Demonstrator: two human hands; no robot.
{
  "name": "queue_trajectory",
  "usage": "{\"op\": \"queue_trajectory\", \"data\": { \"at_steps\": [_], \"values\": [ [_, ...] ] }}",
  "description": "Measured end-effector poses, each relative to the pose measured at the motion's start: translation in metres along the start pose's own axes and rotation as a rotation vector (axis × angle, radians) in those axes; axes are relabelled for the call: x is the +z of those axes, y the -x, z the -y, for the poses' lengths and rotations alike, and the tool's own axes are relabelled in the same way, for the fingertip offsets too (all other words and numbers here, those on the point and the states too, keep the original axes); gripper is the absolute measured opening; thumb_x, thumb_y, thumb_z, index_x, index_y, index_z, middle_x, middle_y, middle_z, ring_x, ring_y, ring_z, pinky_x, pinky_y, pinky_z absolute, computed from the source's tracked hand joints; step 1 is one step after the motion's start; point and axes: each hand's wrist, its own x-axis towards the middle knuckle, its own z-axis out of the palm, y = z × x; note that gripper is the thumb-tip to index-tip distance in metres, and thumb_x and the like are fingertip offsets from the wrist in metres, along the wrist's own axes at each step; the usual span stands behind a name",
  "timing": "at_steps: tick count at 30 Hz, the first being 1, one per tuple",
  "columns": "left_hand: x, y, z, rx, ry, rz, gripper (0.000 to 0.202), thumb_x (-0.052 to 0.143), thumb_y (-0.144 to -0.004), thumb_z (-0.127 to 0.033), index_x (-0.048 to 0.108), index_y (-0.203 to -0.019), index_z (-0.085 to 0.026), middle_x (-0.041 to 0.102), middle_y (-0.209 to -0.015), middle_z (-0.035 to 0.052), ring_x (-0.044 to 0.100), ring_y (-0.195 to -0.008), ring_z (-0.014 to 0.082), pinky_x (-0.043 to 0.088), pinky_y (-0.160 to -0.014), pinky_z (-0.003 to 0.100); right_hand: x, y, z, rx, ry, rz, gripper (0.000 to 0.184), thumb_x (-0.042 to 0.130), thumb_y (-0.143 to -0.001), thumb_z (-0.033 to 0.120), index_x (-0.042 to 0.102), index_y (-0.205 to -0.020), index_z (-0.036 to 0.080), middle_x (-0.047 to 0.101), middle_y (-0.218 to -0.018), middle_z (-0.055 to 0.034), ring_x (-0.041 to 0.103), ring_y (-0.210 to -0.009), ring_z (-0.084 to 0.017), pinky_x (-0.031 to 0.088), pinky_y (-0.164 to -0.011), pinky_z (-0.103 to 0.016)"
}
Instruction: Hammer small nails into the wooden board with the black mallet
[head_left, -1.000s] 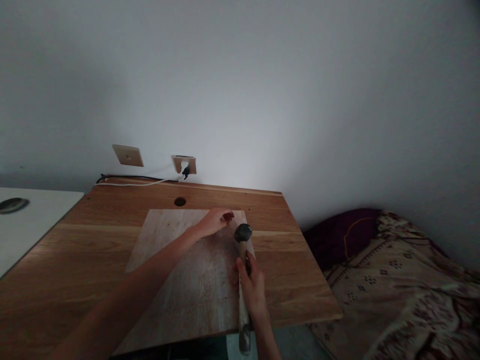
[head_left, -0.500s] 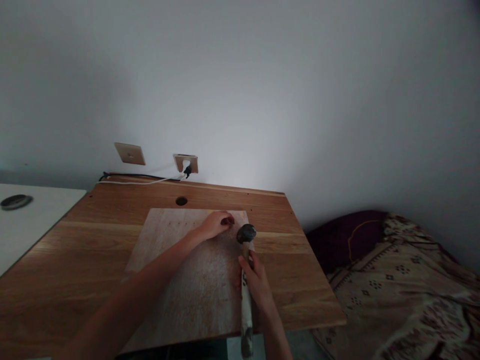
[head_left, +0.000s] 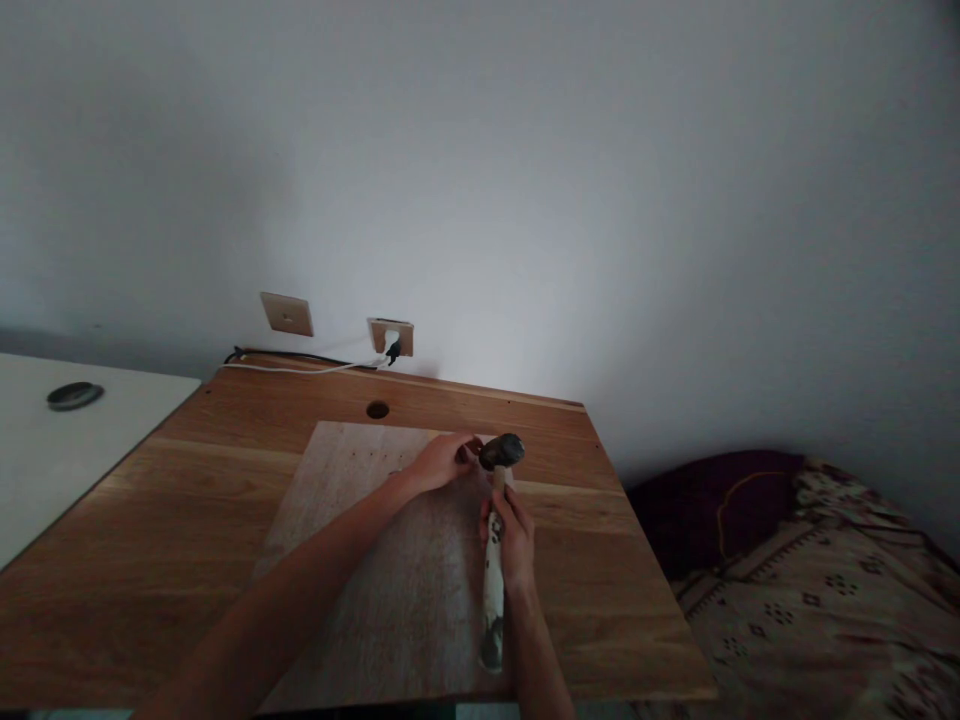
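A pale wooden board [head_left: 360, 560] lies on a brown wooden desk [head_left: 187, 500]. My right hand [head_left: 512, 540] is closed round the handle of a hammer [head_left: 496, 560], close behind its dark head, which hangs just above the board's far right corner. My left hand [head_left: 441, 461] rests on that corner, fingertips pinched right beside the hammer head. What they pinch is too small to make out. Several small holes or marks dot the board's far edge.
A round cable hole [head_left: 377, 410] sits in the desk behind the board. Wall sockets [head_left: 390, 336] with a plugged white cable are at the back. A white table [head_left: 67, 450] with a dark round object [head_left: 75, 396] stands left. A patterned blanket [head_left: 817, 600] lies right.
The hammer head has moved forward and slightly up, closer to my left fingertips. My right hand slid along with it. The view has shifted a little to the left.
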Motion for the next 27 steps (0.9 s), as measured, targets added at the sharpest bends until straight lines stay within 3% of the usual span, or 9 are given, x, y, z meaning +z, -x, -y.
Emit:
{"op": "queue_trajectory", "data": {
  "at_steps": [5, 9, 15, 21, 27],
  "values": [
    [0.002, -0.002, 0.007, -0.03, 0.09, 0.008, 0.038, 0.072, -0.079, -0.008, 0.068, -0.116, -0.017, 0.078, -0.092, 0.0047, 0.071, -0.079, 0.0178, 0.055, -0.078, 0.029, -0.006, 0.005, 0.001, 0.011, -0.089, 0.02, 0.041, 0.078, -0.072, 0.059, 0.066, -0.079, 0.02, 0.055, -0.054, 0.0053, 0.042, -0.038, -0.009, 0.031, -0.036, -0.021],
    [0.002, 0.0, 0.01, -0.01, 0.091, -0.001, 0.037, 0.071, -0.08, -0.008, 0.069, -0.116, -0.016, 0.079, -0.093, 0.0058, 0.073, -0.081, 0.0191, 0.055, -0.079, 0.03, -0.006, 0.007, -0.002, -0.006, -0.116, 0.025, 0.038, 0.08, -0.071, 0.056, 0.069, -0.076, 0.02, 0.062, -0.06, 0.0021, 0.042, -0.038, -0.008, 0.03, -0.035, -0.022],
    [0.003, 0.001, 0.006, 0.012, 0.007, 0.012, 0.039, 0.071, -0.082, -0.008, 0.069, -0.12, -0.015, 0.078, -0.095, 0.0047, 0.072, -0.081, 0.0179, 0.052, -0.077, 0.027, -0.006, 0.007, -0.008, -0.076, -0.053, 0.068, 0.037, 0.08, -0.075, 0.056, 0.074, -0.08, 0.019, 0.066, -0.065, 0.0003, 0.044, -0.041, -0.009, 0.033, -0.038, -0.024],
    [0.002, 0.001, 0.003, -0.005, -0.076, 0.008, 0.039, 0.072, -0.08, -0.007, 0.071, -0.119, -0.015, 0.077, -0.09, 0.0034, 0.069, -0.077, 0.0169, 0.049, -0.074, 0.027, -0.007, 0.004, -0.012, -0.144, 0.083, 0.082, 0.039, 0.078, -0.08, 0.057, 0.07, -0.072, 0.019, 0.062, -0.061, 0.0012, 0.05, -0.045, -0.011, 0.038, -0.043, -0.024],
    [0.002, 0.002, 0.006, -0.003, -0.082, 0.018, 0.038, 0.071, -0.082, -0.009, 0.07, -0.12, -0.016, 0.08, -0.095, 0.0047, 0.071, -0.078, 0.0169, 0.05, -0.076, 0.027, -0.01, 0.005, -0.018, -0.122, 0.046, 0.068, 0.037, 0.077, -0.082, 0.056, 0.07, -0.082, 0.019, 0.064, -0.066, 0.0007, 0.051, -0.048, -0.012, 0.039, -0.043, -0.024]
  ]
}}
